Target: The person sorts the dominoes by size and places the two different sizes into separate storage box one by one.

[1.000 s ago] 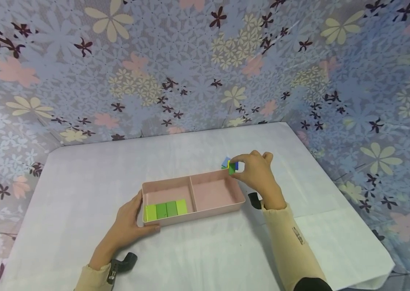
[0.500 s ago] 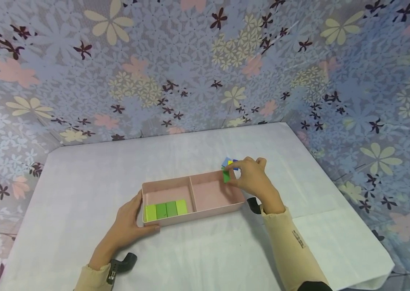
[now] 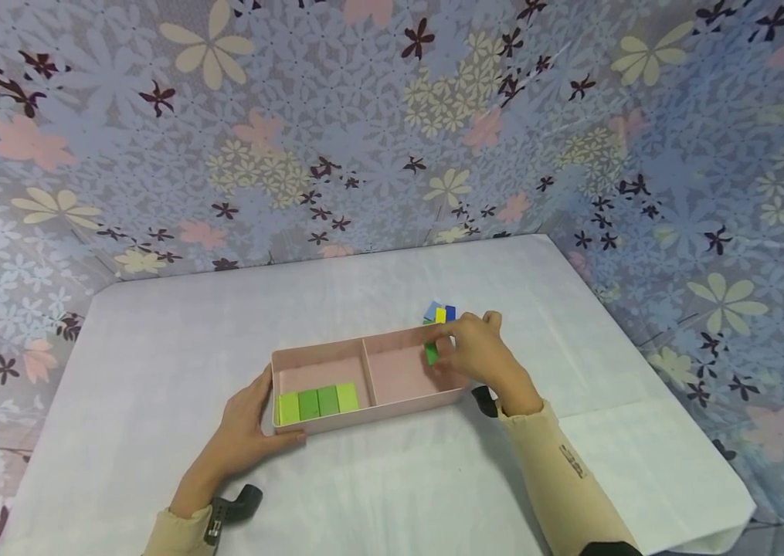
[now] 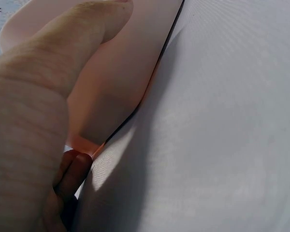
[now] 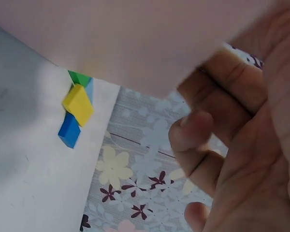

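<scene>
In the head view, the right hand (image 3: 478,351) pinches a green block (image 3: 431,353) between thumb and finger within the right compartment of the pink box (image 3: 398,371); the block lies just left of that palm, long axis running roughly fore and aft, well apart from the left hand (image 3: 244,425), which grips the box's left end. Whether the block touches the floor cannot be told. In the left wrist view, the thumb lies against the wall; other fingers are partly hidden. In the right wrist view, the box covers the pinch, leaving a yellow block (image 5: 78,105) and blue block (image 5: 69,131) visible on the surface (image 5: 34,193).
</scene>
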`<state>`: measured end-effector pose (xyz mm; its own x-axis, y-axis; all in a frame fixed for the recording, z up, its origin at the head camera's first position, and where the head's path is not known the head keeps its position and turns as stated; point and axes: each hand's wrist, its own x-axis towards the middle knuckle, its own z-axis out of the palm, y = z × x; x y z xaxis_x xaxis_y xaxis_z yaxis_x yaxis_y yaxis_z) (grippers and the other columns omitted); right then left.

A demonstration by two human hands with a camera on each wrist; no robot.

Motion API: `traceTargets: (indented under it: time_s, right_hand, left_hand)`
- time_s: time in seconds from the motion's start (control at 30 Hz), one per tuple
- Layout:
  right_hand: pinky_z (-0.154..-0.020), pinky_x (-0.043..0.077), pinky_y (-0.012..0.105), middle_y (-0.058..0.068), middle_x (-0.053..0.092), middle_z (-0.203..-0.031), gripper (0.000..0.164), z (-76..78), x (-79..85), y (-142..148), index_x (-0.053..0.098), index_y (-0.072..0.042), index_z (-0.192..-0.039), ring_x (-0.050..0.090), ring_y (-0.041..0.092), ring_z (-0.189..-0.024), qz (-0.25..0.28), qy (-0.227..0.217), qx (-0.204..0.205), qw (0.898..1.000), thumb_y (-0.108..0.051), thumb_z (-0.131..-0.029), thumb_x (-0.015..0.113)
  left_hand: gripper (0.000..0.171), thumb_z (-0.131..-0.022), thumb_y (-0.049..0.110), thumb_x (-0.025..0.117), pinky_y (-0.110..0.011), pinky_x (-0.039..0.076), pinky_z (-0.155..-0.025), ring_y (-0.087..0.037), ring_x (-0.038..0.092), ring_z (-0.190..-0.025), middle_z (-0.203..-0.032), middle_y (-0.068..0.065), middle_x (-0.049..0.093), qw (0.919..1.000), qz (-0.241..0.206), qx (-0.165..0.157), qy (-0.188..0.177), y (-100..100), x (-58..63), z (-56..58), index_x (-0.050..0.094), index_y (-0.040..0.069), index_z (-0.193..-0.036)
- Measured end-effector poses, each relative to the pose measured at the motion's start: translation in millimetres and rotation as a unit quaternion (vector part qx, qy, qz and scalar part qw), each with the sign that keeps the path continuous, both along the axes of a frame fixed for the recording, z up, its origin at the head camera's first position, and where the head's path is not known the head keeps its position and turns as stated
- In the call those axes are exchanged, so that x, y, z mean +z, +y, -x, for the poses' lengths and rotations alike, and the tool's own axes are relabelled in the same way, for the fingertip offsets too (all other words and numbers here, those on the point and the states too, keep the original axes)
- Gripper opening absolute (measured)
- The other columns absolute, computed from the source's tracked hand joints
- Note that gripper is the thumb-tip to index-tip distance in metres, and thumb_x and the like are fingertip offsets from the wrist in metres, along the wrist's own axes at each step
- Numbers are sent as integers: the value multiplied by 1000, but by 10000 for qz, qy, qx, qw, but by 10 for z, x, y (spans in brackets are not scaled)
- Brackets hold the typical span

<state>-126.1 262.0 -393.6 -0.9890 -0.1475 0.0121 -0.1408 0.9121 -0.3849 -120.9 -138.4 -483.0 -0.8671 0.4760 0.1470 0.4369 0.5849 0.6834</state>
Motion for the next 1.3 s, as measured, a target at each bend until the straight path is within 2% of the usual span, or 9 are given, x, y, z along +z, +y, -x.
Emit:
traceTargets:
  time_s: [0.2, 0.43, 0.6, 0.87, 0.97, 1.1, 1.2, 1.3]
  right_hand:
    - [-90, 22, 56, -11, 76, -90, 31, 22, -70, -26, 80, -24, -98, 60, 18, -85, -228, -60, 113, 9997, -22, -70, 93]
    - [-89, 22, 53, -15, 71, -80, 26, 64, -125, -86, 78, -29, -84, 53, 15, -81, -561, 50, 361, 9978, -15, -66, 91]
    - [-90, 22, 52, -12, 71, -81, 28, 71, -141, -105, 79, -27, -85, 50, 17, -82, -729, -17, 416, 9965, -13, -65, 93]
    - [-84, 23, 49, -12, 67, -72, 29, 76, -158, -135, 80, -26, -83, 49, 20, -80, -1059, 156, 488, 9931, -6, -63, 88]
    - [-88, 26, 52, -12, 67, -71, 27, 85, -150, -163, 79, -25, -79, 50, 21, -79, -1300, 187, 472, 9902, -4, -65, 85]
    - [-97, 27, 56, -10, 63, -66, 27, 90, -150, -203, 70, -25, -66, 49, 22, -79, -1825, 222, 435, 9820, 1, -70, 78]
    - [-95, 28, 54, -7, 61, -64, 33, 78, -146, -233, 62, -25, -59, 48, 22, -77, -2142, 186, 393, 9758, 0, -75, 77]
    - [-90, 29, 51, -6, 62, -68, 32, 61, -148, -253, 62, -24, -59, 47, 22, -76, -2266, 153, 323, 9733, -4, -78, 79]
  left_hand:
    - [127, -71, 56, 86, -65, 28, -115, -42, 33, -146, -163, -17, 30, 10000, 40, 16, -7, -16, 2, -4, 12, 8, -162]
    - [128, -71, 56, 86, -66, 27, -115, -41, 33, -146, -163, -17, 30, 10000, 68, 17, -12, -20, 16, 3, 11, 10, -163]
    - [128, -71, 57, 86, -65, 27, -116, -41, 32, -147, -164, -16, 29, 10000, 56, 1, -45, -20, 20, 8, 10, 10, -163]
    - [127, -72, 58, 85, -66, 25, -116, -41, 31, -147, -164, -15, 29, 9999, 31, 33, -97, -28, 4, -1, 11, 12, -163]
    - [127, -72, 58, 85, -66, 26, -116, -41, 32, -147, -164, -15, 29, 10000, 48, 42, -58, -33, -1, 3, 11, 11, -163]
    - [127, -71, 57, 86, -66, 27, -116, -41, 32, -146, -164, -16, 30, 10000, 41, 27, 27, -35, -13, 18, 11, 10, -163]
    - [127, -72, 57, 86, -65, 27, -116, -41, 32, -147, -164, -16, 29, 10000, 14, -5, 42, -30, -22, 23, 11, 11, -163]
    - [127, -72, 57, 86, -65, 27, -116, -40, 32, -147, -164, -16, 29, 10000, 8, -20, 38, -23, -29, 21, 11, 11, -163]
